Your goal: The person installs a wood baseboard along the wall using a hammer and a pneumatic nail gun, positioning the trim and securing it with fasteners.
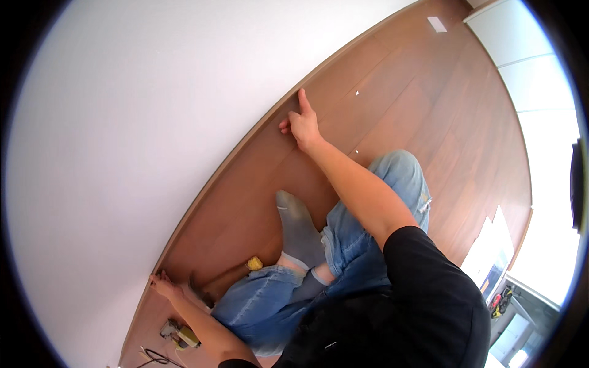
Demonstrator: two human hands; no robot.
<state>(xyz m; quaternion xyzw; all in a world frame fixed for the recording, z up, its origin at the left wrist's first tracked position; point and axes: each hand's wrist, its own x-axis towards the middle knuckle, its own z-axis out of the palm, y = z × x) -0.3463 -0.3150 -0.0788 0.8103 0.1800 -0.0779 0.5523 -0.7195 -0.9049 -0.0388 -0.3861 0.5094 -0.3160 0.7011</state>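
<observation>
I sit on a brown wooden floor beside a white wall, in blue jeans and grey socks. My right hand reaches far forward, index finger stretched out and pressing on the brown skirting strip where the floor meets the wall. My left hand rests low at the near end of the same strip, fingertips touching it. Neither hand holds anything.
A hammer with a wooden handle and yellow end lies by my knee. A small yellow-grey power tool with a black cord sits near my left arm. White panels and white cabinets stand on the right.
</observation>
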